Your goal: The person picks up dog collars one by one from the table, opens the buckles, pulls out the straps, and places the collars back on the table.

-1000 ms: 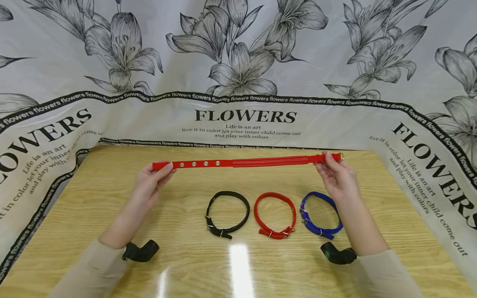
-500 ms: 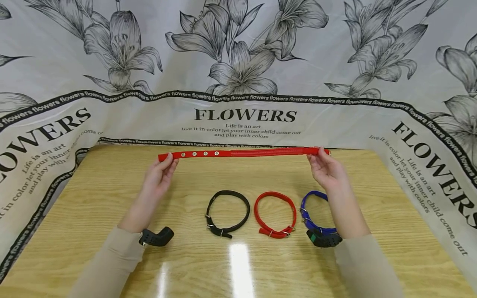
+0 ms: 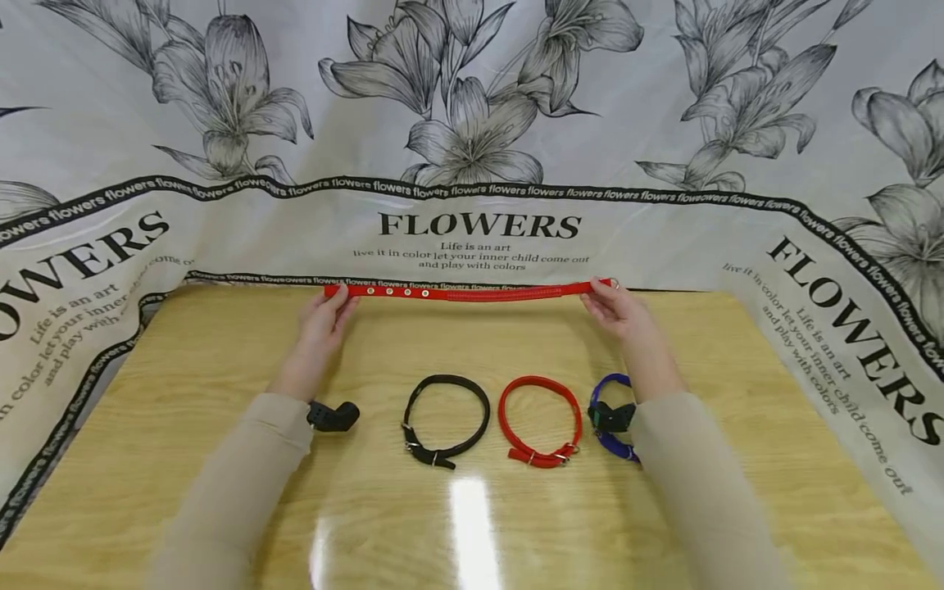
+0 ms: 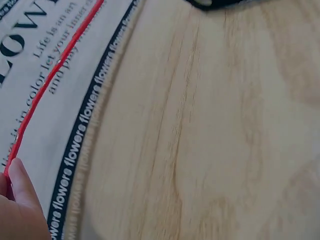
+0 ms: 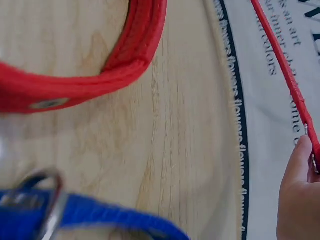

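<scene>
A red collar (image 3: 501,293), unbuckled, stretches lengthwise between both hands at the far edge of the table. My left hand (image 3: 323,321) pinches its tail end, beside the row of metal eyelets. At the buckle end, my right hand (image 3: 623,315) pinches the strap between thumb and fingers; a metal ring (image 3: 614,283) shows just past the thumb. The left wrist view shows the strap (image 4: 50,75) running edge-on up from the left thumb. In the right wrist view the buckle's metal (image 5: 314,162) sits by the right thumb.
Three buckled collars lie in a row on the wooden table (image 3: 413,524): a black collar (image 3: 483,422), a second red collar (image 3: 577,410) and a blue collar (image 3: 618,447), partly hidden by the right wrist camera (image 3: 610,417). A flower-printed cloth (image 3: 295,238) hangs behind and along both sides.
Both hands have moved away toward the back cloth and slightly inward, carrying the red collar along. The right forearm now covers more of the blue collar. The three lying collars stay put.
</scene>
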The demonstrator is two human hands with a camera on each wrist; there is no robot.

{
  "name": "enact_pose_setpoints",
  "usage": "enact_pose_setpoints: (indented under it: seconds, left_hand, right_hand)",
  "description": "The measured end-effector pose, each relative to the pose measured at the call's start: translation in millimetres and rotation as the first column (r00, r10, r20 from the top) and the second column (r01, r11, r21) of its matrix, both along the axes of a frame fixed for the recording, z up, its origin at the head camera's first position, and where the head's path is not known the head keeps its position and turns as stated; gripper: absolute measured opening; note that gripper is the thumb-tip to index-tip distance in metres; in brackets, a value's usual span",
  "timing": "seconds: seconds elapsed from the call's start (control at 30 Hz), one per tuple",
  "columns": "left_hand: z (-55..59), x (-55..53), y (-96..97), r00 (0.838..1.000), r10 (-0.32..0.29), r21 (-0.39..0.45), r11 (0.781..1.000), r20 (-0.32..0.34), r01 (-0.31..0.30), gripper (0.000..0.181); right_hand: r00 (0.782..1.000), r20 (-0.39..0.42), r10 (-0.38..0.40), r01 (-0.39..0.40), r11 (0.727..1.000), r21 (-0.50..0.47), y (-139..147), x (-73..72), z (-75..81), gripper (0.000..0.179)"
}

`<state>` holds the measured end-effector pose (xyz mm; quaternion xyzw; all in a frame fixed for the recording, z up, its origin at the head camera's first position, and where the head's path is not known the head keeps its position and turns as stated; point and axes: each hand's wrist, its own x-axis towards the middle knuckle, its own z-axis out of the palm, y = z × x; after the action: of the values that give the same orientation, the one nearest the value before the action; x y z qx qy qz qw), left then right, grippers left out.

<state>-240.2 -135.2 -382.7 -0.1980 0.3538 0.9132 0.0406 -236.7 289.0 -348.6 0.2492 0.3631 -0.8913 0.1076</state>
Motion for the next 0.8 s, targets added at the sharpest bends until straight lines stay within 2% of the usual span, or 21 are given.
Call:
enact_pose_setpoints:
  seconds: [0.1, 0.2, 0.3, 0.43, 0.67, 0.8]
  left_hand:
    - [-8.6, -5.5, 0.9, 1.0, 0.011, -0.079, 0.997, 0.02, -0.01, 0.01]
    - [-14.0, -8.4, -0.6, 1.0, 0.019, -0.143, 0.99, 0.002, -0.019, 0.007]
    - [-15.1, -12.2, -0.6, 1.0, 0.014, -0.185, 0.983, -0.011, -0.016, 0.007]
    - [-13.7, -18.1, 3.7, 1.0, 0.006, -0.209, 0.978, 0.018, -0.002, 0.01]
    - [-18.9, -24.7, 8.2, 0.997, -0.018, -0.313, 0.949, 0.076, 0.041, 0.012]
    - [-23.8, -26.9, 7.1, 0.995, -0.051, -0.342, 0.936, 0.081, 0.076, 0.014]
  right_hand:
    - [0.999, 0.038, -0.013, 0.013, 1.0, -0.002, -2.7, -9.8, -11.7, 0.016]
    - [0.995, 0.091, -0.048, 0.049, 0.999, -0.009, -9.0, -18.1, -20.1, 0.014]
    - [0.982, 0.149, -0.115, 0.12, 0.992, -0.025, -15.0, -25.0, -25.0, 0.009]
    - [0.967, 0.179, -0.181, 0.182, 0.983, 0.011, -15.6, -30.7, -27.3, 0.007]
    - [0.957, 0.192, -0.217, 0.208, 0.976, 0.068, -12.6, -32.0, -29.0, 0.051]
    - [0.951, 0.204, -0.233, 0.214, 0.971, 0.11, -11.2, -32.1, -30.5, 0.053]
